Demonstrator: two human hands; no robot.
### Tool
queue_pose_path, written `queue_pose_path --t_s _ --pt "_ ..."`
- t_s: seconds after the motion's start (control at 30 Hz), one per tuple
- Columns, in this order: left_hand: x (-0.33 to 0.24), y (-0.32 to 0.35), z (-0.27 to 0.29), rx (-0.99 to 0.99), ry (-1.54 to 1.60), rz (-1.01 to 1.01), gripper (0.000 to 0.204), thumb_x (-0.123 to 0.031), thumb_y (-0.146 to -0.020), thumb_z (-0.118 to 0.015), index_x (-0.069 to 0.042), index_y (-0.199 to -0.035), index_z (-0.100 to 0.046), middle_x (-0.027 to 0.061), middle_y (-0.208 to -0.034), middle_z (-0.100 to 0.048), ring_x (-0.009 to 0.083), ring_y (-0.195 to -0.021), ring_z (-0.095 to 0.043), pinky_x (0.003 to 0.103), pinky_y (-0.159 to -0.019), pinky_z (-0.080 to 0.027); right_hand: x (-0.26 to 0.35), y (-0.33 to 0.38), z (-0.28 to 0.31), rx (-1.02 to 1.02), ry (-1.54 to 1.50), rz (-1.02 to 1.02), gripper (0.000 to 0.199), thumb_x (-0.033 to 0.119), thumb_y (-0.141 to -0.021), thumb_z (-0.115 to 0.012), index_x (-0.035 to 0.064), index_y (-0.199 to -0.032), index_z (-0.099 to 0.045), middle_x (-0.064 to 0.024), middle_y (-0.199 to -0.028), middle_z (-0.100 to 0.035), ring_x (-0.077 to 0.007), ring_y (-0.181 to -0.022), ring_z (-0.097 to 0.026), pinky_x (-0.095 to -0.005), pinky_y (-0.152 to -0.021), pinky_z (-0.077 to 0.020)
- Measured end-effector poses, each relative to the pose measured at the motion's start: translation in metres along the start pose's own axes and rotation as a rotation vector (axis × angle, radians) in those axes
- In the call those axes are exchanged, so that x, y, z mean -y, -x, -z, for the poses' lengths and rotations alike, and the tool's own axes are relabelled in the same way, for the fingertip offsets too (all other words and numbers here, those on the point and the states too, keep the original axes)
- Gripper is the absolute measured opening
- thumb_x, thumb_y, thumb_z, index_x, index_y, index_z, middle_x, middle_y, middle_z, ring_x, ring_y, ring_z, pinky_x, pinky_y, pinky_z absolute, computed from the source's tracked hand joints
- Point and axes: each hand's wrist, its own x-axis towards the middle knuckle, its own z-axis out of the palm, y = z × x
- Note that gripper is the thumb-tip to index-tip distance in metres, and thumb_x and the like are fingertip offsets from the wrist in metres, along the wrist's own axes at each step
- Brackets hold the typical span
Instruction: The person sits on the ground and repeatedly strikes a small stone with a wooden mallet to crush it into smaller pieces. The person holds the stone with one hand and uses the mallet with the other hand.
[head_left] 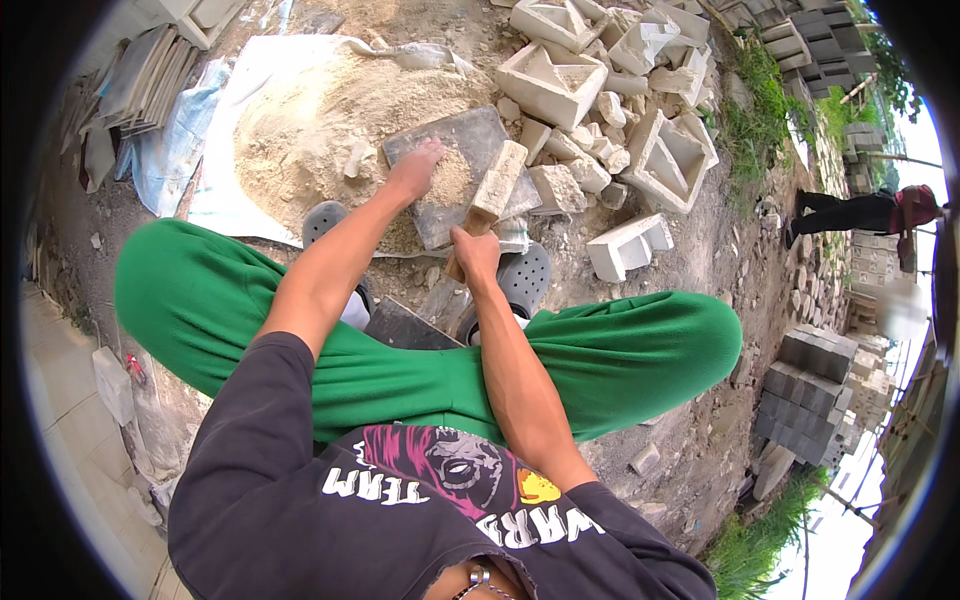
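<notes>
My right hand [476, 252] is wrapped round the handle of a mallet [497, 182] with a long, dusty, block-shaped head. The mallet head lies over the right part of a dark grey flat slab [432, 222] in front of my feet. My left hand [416, 168] is low over the slab's left part, its fingers stretched forward and slightly blurred. Beside those fingers is a small heap of pale crushed crumbs [453, 178] on the slab. Past the left hand spreads a big mound of pale sandy powder [310, 125] on a white sheet [222, 185].
Broken white blocks [552, 85] and rubble are piled to the far right, with a single white piece [630, 247] nearer. Stacked flat boards [145, 80] stand at the far left. My grey clogs [524, 278] flank the slab. At the right edge a person [880, 212] stands near grey block stacks [805, 395].
</notes>
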Motion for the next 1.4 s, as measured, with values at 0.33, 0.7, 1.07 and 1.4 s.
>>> queue_pose_path --t_s 0.33,0.7,1.07,1.4 --pt "0.007 0.027 -0.005 -0.268 0.148 0.154 0.046 0.001 -0.088 -0.047 -0.002 -0.133 -0.059 0.0159 -0.143 -0.055 0.0293 -0.136 -0.049 0.040 -0.112 -0.042 0.033 0.016 0.010 -0.019 -0.044 0.140 0.031 0.023 -0.074 -0.072 -0.0024 -0.091 -0.065 -0.0128 -0.073 -0.069 -0.0233 -0.058 -0.070 -0.0367 -0.060 -0.0545" --pt "0.007 0.040 -0.001 -0.278 0.137 0.144 0.041 -0.005 -0.090 -0.048 -0.002 -0.129 -0.060 0.0155 -0.136 -0.060 0.0294 -0.133 -0.052 0.040 -0.112 -0.043 0.027 -0.002 -0.013 0.055 0.224 0.250 0.036 0.024 -0.075 -0.073 -0.0024 -0.098 -0.065 -0.0146 -0.075 -0.070 -0.0245 -0.058 -0.070 -0.0387 -0.059 -0.0565" --pt "-0.002 0.052 -0.003 -0.364 0.007 0.126 0.036 -0.013 -0.092 -0.056 -0.001 -0.125 -0.063 0.0169 -0.139 -0.059 0.0339 -0.134 -0.050 0.044 -0.113 -0.038 0.056 0.014 -0.003 0.013 0.045 0.476 0.034 0.024 -0.077 -0.073 -0.0014 -0.097 -0.064 -0.0123 -0.070 -0.068 -0.0211 -0.060 -0.069 -0.0362 -0.058 -0.0541" --pt "0.000 0.057 -0.005 -0.340 0.069 0.225 0.033 -0.016 -0.097 -0.056 -0.003 -0.126 -0.064 0.0162 -0.144 -0.054 0.0311 -0.138 -0.047 0.041 -0.112 -0.041 0.043 0.010 -0.010 0.056 0.175 0.336 0.040 0.029 -0.075 -0.072 -0.0012 -0.101 -0.068 -0.0175 -0.076 -0.071 -0.0281 -0.069 -0.073 -0.0402 -0.068 -0.0564"
